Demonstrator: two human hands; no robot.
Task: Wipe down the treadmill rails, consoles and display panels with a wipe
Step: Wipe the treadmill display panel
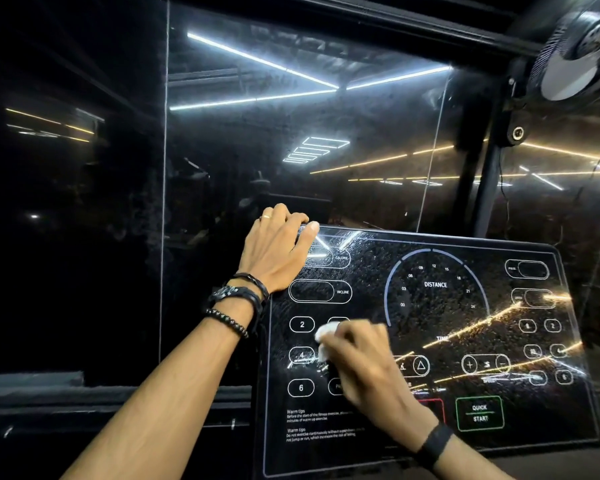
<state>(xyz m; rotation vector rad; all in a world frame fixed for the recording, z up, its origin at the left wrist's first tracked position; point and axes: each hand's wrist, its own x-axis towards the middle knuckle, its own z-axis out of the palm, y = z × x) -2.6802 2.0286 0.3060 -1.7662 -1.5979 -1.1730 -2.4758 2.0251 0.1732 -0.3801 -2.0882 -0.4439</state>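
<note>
A dark glass wall (291,133) rises behind the treadmill's display panel (430,306), mirroring ceiling light strips, and a fan (575,50) hangs at upper right. The left hand (278,247) curls its fingers over the panel's top left corner. The right hand (364,362) clenches a white wipe (324,339) against the panel's left buttons, covering several. Glare blurs the right-side buttons.
</note>
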